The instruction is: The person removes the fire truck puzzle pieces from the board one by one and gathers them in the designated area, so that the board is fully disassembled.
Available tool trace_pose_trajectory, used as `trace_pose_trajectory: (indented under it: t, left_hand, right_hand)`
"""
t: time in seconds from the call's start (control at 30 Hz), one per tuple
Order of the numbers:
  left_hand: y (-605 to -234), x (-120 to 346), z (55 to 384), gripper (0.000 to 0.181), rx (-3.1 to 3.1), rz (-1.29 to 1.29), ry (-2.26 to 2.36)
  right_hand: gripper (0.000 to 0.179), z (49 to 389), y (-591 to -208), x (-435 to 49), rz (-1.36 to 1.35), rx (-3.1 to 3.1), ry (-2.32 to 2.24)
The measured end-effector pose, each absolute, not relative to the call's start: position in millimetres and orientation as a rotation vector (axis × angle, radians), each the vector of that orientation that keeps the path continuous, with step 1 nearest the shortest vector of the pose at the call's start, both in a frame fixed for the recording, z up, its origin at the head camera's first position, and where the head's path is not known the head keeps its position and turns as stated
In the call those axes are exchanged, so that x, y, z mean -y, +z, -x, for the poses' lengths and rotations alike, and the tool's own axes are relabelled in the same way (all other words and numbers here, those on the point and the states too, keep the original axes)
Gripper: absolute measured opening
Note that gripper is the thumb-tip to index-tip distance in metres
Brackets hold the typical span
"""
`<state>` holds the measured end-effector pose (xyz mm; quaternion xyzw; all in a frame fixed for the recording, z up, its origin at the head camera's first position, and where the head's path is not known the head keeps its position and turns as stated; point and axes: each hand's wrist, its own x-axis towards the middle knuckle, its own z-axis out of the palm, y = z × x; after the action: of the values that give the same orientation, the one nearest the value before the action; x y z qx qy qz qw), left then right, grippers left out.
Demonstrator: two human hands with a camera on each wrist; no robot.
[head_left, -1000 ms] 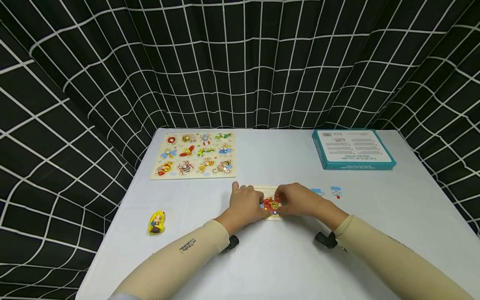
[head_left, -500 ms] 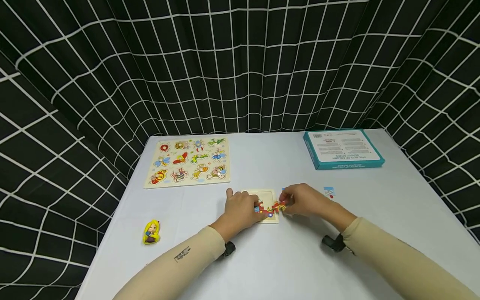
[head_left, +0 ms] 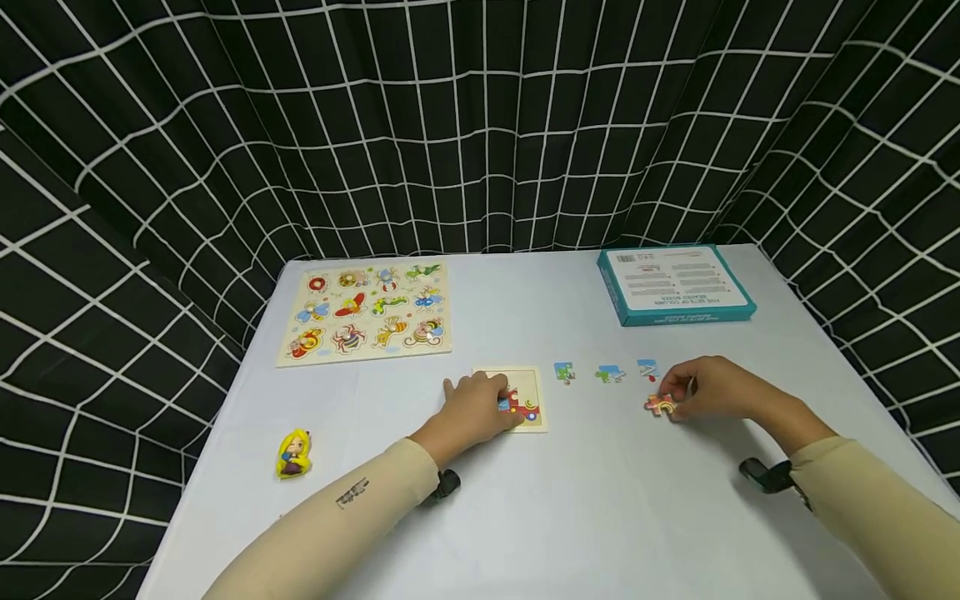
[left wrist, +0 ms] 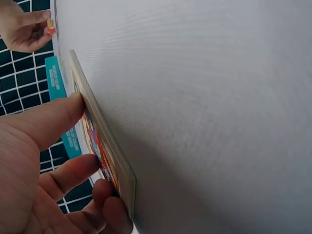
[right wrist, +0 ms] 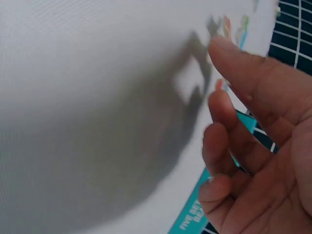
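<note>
In the head view my left hand point(head_left: 472, 408) rests on a small wooden puzzle board point(head_left: 531, 379) with a raised rim. Its thumb and curled fingertips hold the board and press on the picture pieces point(head_left: 531, 410), which show part of a red vehicle. The left wrist view shows the board point(left wrist: 127, 183) edge-on under these fingers. To the right, my right hand point(head_left: 716, 387) pinches a red and yellow jigsaw piece point(head_left: 658, 405) by its right side, low over the table. This piece point(left wrist: 50, 27) also shows between thumb and finger in the left wrist view.
Three loose jigsaw pieces, a green one point(head_left: 564, 372), a green-blue one point(head_left: 610, 373) and a blue one point(head_left: 648, 368), lie right of the board. Behind are an insect peg puzzle point(head_left: 363, 312) and a teal box point(head_left: 678, 285). A yellow-haired figurine point(head_left: 293, 454) lies at left.
My right hand has lifted the red and yellow piece out of the board and carried it right, beside the loose pieces. The left hand stays on the board. The head view has shifted slightly.
</note>
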<state>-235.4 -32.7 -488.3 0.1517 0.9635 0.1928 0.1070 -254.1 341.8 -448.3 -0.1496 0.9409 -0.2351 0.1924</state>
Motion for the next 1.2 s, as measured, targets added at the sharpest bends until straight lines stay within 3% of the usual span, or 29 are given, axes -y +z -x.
trace_pose_trajectory:
  t: [0.37,0.67,0.87,1.2]
  left_hand:
    - [-490,45,238,0.035,-2.866,-0.511,0.579]
    - [-485,55,236,0.043,-2.912,-0.446,0.653]
    - [-486,58,235,0.042,-2.910,-0.465,0.632]
    - [-485,59,230,0.038,-2.912,-0.494,0.623]
  right_hand:
    - [0.032,260,-456,-329,0.407,-2.727,-0.630]
    - [0.007,266,-446,-230,0.779,-2.752,-0.580]
    - [0.011,273,-453,-161,0.887,-2.720,-0.463]
    - [0.007,278,-467,-129,0.937,-2.775,-0.342]
